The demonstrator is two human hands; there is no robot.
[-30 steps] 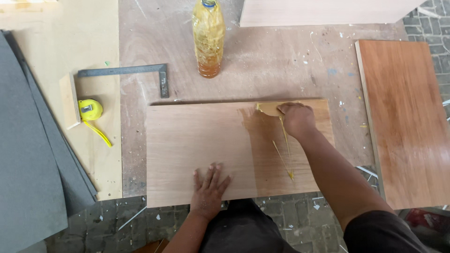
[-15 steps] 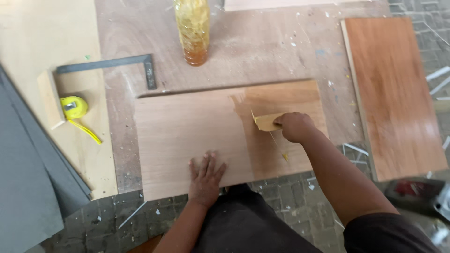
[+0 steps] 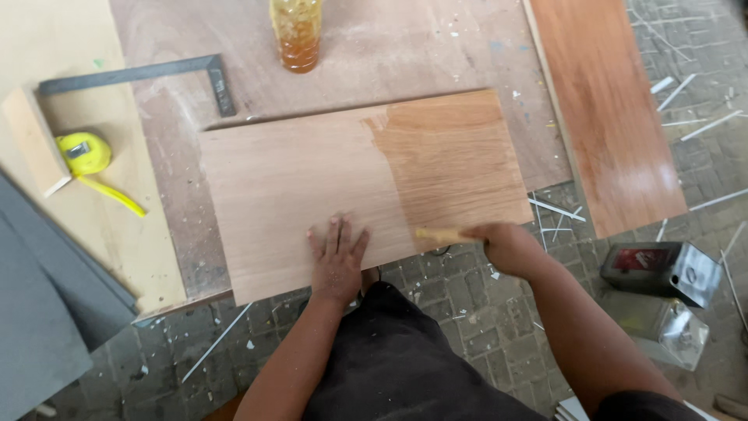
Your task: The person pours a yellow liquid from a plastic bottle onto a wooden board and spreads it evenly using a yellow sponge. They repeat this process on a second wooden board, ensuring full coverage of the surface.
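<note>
A rectangular wooden board [image 3: 296,179] lies flat in front of me; its right part [image 3: 452,156] is darker and wet-looking, its left part pale. My left hand [image 3: 336,257] presses flat on the board's near edge with fingers spread. My right hand [image 3: 502,243] is closed around a small yellowish spreader [image 3: 438,233], whose tip rests on the near edge of the darker area.
A plastic bottle of amber liquid [image 3: 296,35] stands beyond the board. A metal square [image 3: 210,74] and a yellow tape measure [image 3: 87,153] lie to the left. A glossy reddish board [image 3: 608,117] lies to the right, a dark metal can [image 3: 662,269] on the paving nearby.
My right hand has drawn the spreader from the board's far edge down to its near edge, and the darkened area has widened. My left hand stayed pressed on the board.
</note>
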